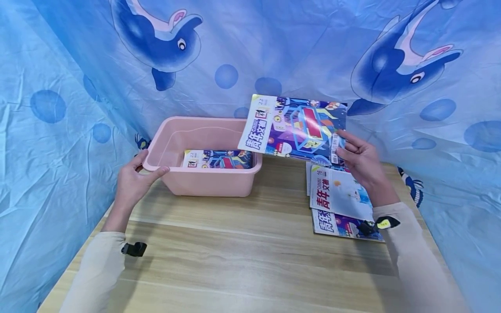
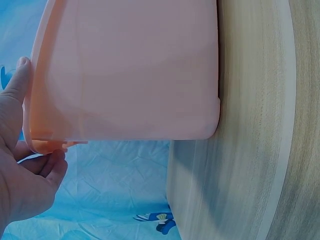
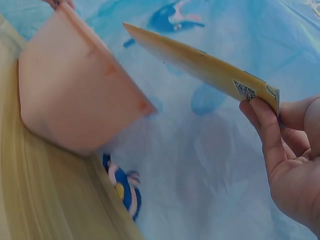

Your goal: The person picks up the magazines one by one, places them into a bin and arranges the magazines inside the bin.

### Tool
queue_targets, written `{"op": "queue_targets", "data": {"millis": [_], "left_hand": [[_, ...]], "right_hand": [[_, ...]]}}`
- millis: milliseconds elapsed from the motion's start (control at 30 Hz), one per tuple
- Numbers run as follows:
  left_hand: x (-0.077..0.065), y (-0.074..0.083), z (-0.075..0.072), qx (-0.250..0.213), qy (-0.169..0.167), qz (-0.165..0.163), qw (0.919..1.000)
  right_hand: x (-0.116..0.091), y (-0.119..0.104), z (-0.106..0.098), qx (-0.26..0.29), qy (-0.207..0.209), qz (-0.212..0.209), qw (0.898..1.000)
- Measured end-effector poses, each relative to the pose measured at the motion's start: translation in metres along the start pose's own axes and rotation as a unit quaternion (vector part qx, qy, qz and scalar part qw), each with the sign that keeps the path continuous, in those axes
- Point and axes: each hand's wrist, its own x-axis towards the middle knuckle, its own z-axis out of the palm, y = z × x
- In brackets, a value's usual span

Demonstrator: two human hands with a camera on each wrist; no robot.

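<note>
My right hand (image 1: 362,163) pinches a colourful purple magazine (image 1: 295,128) by its right edge, thumb on one face and fingers on the other. The magazine is raised, and its left end overlaps the right rim of a pink plastic bin (image 1: 211,182) in the head view. My left hand (image 1: 135,180) grips the bin's left rim at the near corner, thumb along the front and fingers under the lip. Inside the bin lies another magazine (image 1: 219,159) with a matching cover. From the right wrist, the held magazine (image 3: 200,62) shows its yellowish back with a printed code.
Below my right hand, a loose stack of magazines (image 1: 340,193) lies on the wooden table (image 1: 235,261), a white-covered one above a purple one. Blue curtains (image 1: 305,43) with dolphins hang behind the table and along both sides.
</note>
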Motion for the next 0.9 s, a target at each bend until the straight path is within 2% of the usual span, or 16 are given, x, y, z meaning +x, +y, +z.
{"op": "queue_targets", "data": {"millis": [267,900], "left_hand": [[-0.001,-0.001,0.001,0.005,0.002,-0.001,1.0],[-0.002,0.003,0.002,0.009,-0.009,-0.016,0.9998]], "right_hand": [[0.019,0.004,0.043,0.046,-0.039,0.011,0.998],[0.059,0.035,0.146,0.004,-0.045,0.04,0.998]]}}
